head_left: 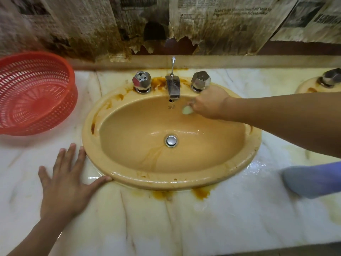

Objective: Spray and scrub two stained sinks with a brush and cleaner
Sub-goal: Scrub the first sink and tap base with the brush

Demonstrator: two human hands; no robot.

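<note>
- The right hand reached into the back of the sink, fingers clenched around a small pale brush, which was blurred.
- The brush was pressed on the back wall of the tan sink, just below and right of the chrome spout.
- A small printed mark sat under the overflow hole beneath the spout, too small to read.
- Two faceted chrome tap handles, one on the left and one on the right, flanked the spout, with orange-brown stains around them and on the rim's left side.
- The chrome drain plug lay at the bottom of the basin.
- The left hand lay flat and released on the marble desk, fingers spread and the thumb touching the sink's rim.
- A red plastic basket stood on the desk at the far left.
- The second sink showed at the right edge.
- Stained, torn newspaper covered the wall; its print was too blurred to read reliably.
</note>
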